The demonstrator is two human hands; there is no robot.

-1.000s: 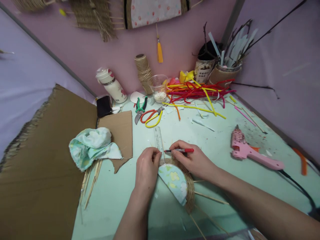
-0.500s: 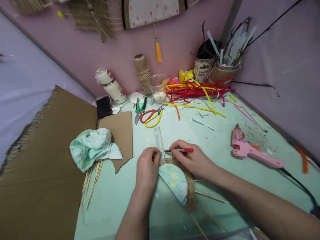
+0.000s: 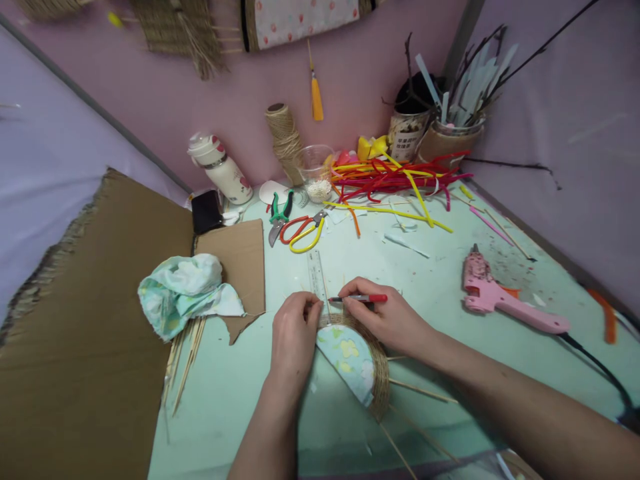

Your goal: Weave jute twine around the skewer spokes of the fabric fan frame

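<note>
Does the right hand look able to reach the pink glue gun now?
Probably yes: nothing seems to stand between the right hand and the pink glue gun, though the hand holds a red pen.

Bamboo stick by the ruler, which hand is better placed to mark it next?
Right hand, I'd say: it holds the red-ended marker, tip close to the bamboo stick. The left hand is by the ruler, with no pen visible in it.

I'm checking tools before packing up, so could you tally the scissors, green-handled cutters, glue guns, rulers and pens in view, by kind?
Scissors: 1
Green-handled cutters: 1
Glue gun: 1
Ruler: 1
Pen, in the right hand: 1
Total: 5
</note>
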